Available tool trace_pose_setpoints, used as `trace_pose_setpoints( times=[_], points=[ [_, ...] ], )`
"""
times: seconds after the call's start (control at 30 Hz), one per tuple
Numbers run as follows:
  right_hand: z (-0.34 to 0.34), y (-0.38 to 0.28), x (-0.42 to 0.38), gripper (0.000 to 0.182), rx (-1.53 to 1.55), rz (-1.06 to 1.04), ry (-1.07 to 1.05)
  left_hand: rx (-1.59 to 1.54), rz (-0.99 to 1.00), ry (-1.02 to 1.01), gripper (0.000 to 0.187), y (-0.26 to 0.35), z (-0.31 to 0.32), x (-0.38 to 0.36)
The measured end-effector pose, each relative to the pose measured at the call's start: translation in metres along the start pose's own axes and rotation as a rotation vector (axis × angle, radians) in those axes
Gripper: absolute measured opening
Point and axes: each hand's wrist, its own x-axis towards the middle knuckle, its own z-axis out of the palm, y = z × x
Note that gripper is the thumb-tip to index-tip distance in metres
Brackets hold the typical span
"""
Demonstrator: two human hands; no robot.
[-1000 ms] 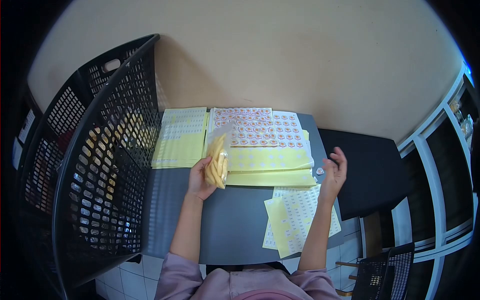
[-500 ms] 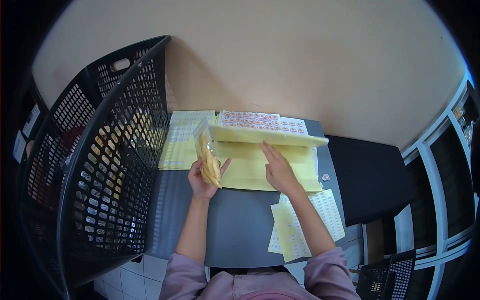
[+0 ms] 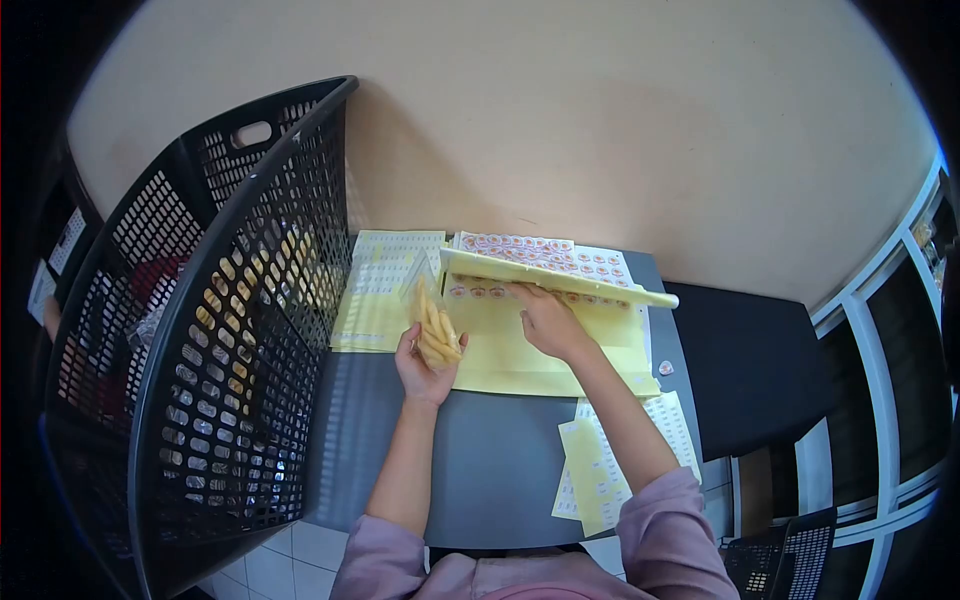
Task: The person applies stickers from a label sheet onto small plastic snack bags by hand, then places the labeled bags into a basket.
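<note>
My left hand (image 3: pixel 425 378) grips the lower part of a clear plastic bag of yellow stick-shaped snacks (image 3: pixel 437 332), which is tilted upright above the table. My right hand (image 3: pixel 550 322) is at a sticker sheet (image 3: pixel 540 362) with a yellow backing, its far part curled up. The fingers reach under the curl, beside a row of small red-and-white stickers (image 3: pixel 478 292), with the thumb apart from them. The fingertips are partly hidden by the curl. Behind it lies another sheet of round stickers (image 3: pixel 600 262).
A tall black plastic basket (image 3: pixel 245 190) holding bagged goods stands at the left. Label sheets (image 3: pixel 385 300) lie beside it, and more label sheets (image 3: pixel 610 470) sit at the table's front right. A loose sticker (image 3: pixel 666 368) is near the right edge. A black-covered surface (image 3: pixel 750 360) adjoins the grey table (image 3: pixel 480 470).
My right hand has moved in under the curled sheet, whose curl now tilts down to the right and shows a row of stickers. The left hand still holds the bag, now turned.
</note>
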Motion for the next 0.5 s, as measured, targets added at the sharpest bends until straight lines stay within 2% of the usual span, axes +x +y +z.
trace_pose_setpoints(
  times=[0.1,0.17,0.23,0.3,0.33,0.43,0.5],
  points=[
    [-0.011,-0.005,-0.002,0.045,-0.002,-0.028,-0.095,0.012,-0.016,-0.035,0.035,0.0,-0.006,0.004],
    [-0.008,0.008,-0.008,0.041,-0.147,-0.092,-0.249,0.028,-0.02,-0.064,0.039,-0.001,-0.006,0.006],
    [-0.017,0.014,-0.014,0.038,-0.082,-0.083,-0.326,0.093,-0.073,-0.264,0.052,-0.003,-0.002,0.004],
    [-0.03,0.018,-0.024,0.038,-0.133,0.082,-0.426,0.069,-0.135,-0.306,0.055,-0.002,-0.003,0.003],
    [-0.034,0.026,-0.029,0.038,-0.136,0.082,-0.426,0.045,-0.193,-0.353,0.059,-0.002,-0.003,0.004],
    [-0.049,0.045,-0.049,0.038,-0.224,0.115,-0.553,0.101,-0.173,-0.398,0.062,-0.005,0.003,0.0],
    [-0.061,0.049,-0.058,0.04,-0.342,0.371,-0.723,0.108,-0.159,-0.412,0.064,-0.006,0.004,-0.001]
  ],
)
